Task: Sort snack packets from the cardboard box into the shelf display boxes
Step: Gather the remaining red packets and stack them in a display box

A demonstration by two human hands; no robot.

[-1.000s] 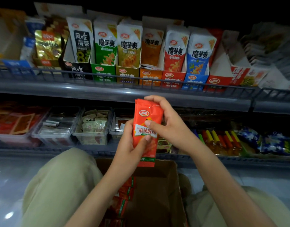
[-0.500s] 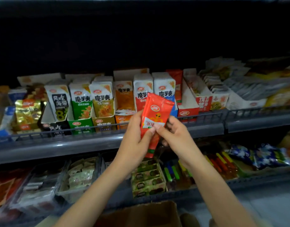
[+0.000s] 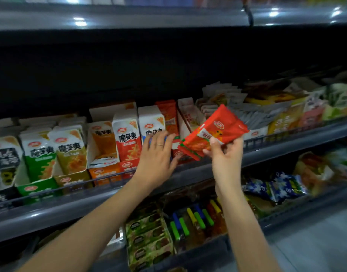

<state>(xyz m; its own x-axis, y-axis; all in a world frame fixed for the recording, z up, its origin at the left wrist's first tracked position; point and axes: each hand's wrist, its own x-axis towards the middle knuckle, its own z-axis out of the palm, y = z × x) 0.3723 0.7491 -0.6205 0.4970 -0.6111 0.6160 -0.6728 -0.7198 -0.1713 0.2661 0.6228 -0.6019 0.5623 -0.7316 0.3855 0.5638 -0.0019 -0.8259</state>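
At nine o'clock on the wire-fronted shelf (image 3: 286, 142), upright display boxes (image 3: 72, 154) face out so their labels read. At centre the left hand (image 3: 156, 156) reaches palm-down, its grip spread and empty, likely to part the packets. At three o'clock the right hand (image 3: 225, 154) pinches a tilted stack of red snack packets (image 3: 214, 132) by its lower edge, just before the red display box (image 3: 178, 152), probably its destination.

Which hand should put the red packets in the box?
Right hand, probably: its fingers already pinch the red packets near the red box. The left hand is empty, spread at the boxes.
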